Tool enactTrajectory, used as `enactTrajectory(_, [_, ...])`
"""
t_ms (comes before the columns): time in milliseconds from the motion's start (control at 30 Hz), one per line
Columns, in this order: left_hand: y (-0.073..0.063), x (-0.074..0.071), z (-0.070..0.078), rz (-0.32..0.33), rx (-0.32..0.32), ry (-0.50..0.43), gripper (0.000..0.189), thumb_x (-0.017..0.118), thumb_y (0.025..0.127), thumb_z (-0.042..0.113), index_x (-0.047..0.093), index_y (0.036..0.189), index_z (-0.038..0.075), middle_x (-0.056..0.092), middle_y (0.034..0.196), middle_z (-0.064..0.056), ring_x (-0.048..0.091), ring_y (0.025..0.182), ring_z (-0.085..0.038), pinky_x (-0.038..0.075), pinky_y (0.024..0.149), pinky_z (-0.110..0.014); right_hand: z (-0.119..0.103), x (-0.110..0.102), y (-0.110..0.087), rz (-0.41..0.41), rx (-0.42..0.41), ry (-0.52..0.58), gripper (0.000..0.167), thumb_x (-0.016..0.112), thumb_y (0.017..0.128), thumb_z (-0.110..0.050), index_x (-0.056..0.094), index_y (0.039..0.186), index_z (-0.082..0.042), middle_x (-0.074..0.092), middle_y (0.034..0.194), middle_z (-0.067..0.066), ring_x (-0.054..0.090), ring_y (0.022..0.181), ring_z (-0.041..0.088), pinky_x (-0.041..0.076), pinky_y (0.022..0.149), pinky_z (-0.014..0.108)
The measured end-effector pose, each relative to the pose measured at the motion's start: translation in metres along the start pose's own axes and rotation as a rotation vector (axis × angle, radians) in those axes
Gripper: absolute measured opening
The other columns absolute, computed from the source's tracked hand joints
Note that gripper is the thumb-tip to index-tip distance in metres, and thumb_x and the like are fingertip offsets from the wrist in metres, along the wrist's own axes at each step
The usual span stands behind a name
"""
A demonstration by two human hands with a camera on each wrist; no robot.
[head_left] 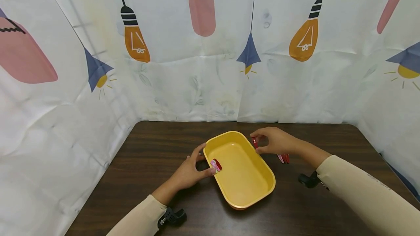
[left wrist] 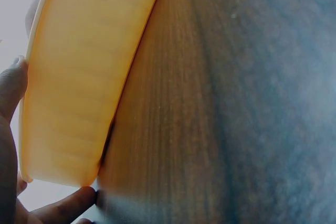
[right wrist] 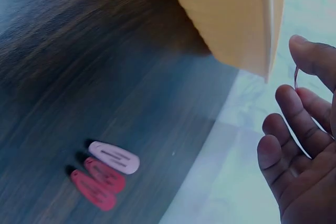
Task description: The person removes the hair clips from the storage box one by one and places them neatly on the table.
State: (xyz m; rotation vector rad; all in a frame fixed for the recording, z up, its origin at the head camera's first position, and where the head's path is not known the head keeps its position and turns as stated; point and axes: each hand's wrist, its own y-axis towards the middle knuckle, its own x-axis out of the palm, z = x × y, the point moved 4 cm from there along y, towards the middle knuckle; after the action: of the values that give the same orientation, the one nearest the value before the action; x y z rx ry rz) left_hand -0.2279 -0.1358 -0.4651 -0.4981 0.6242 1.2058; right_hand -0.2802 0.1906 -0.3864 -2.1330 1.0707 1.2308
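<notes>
A yellow plastic tray (head_left: 242, 192) sits at an angle on the table. My left hand (head_left: 188, 172) holds its left side, the thumb over the rim and the other fingers along the outer wall. Close to that thumb, pink and red hair clips (head_left: 216, 165) lie inside the tray against its left wall. My right hand (head_left: 275, 141) pinches a red hair clip (head_left: 255, 142) between thumb and fingers, just beside the tray's right rim. In the right wrist view this clip appears edge-on as a thin strip.
On the dark wooden table (head_left: 157, 145), a pink clip (right wrist: 114, 157) and two red clips (right wrist: 93, 190) lie side by side, below the right wrist in the head view. A white curtain (head_left: 183, 83) printed with lamps hangs behind and at the sides.
</notes>
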Motion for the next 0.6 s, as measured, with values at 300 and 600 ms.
enactTrajectory(300, [0.0, 0.0, 0.001, 0.004, 0.014, 0.004, 0.098, 0.078, 0.083, 0.062, 0.023, 0.161, 0.04, 0.061, 0.142, -0.006, 0.035, 0.143, -0.048, 0.031, 0.105, -0.073, 0.011, -0.003, -0.013, 0.037, 0.024, 0.009, 0.057, 0.084, 0.087, -0.034, 0.065, 0.136, -0.013, 0.068, 0.117, -0.004, 0.064, 0.109, 0.02, 0.053, 0.094, 0.049])
enactTrajectory(600, [0.0, -0.001, 0.002, 0.006, 0.02, 0.009, 0.099, 0.078, 0.083, 0.062, 0.024, 0.162, 0.038, 0.061, 0.142, -0.006, 0.037, 0.142, -0.047, 0.032, 0.105, -0.072, 0.02, -0.006, -0.023, 0.057, 0.069, 0.012, 0.057, 0.083, 0.089, -0.033, 0.064, 0.138, -0.013, 0.067, 0.116, -0.004, 0.063, 0.109, 0.021, 0.053, 0.092, 0.05])
